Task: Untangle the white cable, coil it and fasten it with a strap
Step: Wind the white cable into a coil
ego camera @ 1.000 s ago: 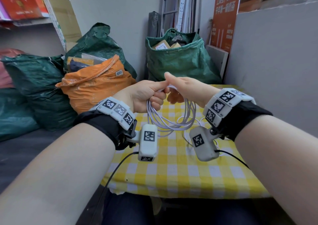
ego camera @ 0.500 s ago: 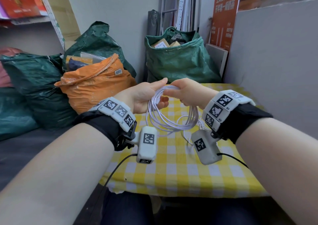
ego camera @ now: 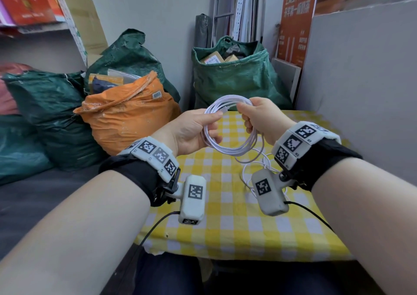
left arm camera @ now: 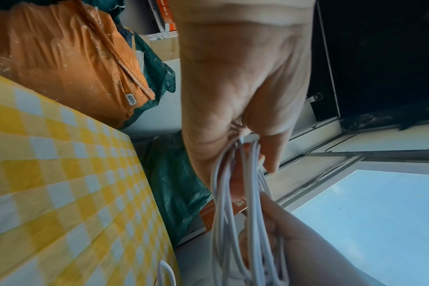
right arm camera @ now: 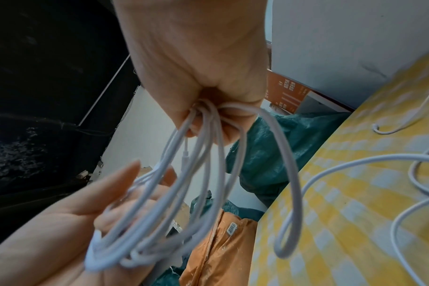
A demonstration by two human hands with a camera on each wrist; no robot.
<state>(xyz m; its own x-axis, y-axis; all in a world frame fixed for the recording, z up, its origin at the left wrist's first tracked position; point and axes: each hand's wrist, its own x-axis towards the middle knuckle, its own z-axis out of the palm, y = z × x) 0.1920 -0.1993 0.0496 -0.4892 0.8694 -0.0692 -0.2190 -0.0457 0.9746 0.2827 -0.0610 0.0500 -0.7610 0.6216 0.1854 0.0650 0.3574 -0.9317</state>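
Both hands hold the coiled white cable (ego camera: 228,134) above the counter (ego camera: 237,222). Left hand (ego camera: 191,130): thumb and curled fingers (ego camera: 212,126) pinch the coil's left side. Right hand (ego camera: 261,116): fingers (right arm camera: 208,123) closed tightly round the gathered loops at the right. The cable's loose tail trails onto the yellow-checked cloth.

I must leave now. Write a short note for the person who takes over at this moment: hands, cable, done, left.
Left hand: pinches the left side of the white cable coil.
Right hand: grips the coil's top right.
Coil is held above the yellow checked table; a loose tail lies on the cloth.
Done: several loops wound.
Left: wind in the tail, fasten with a strap; no strap in view.
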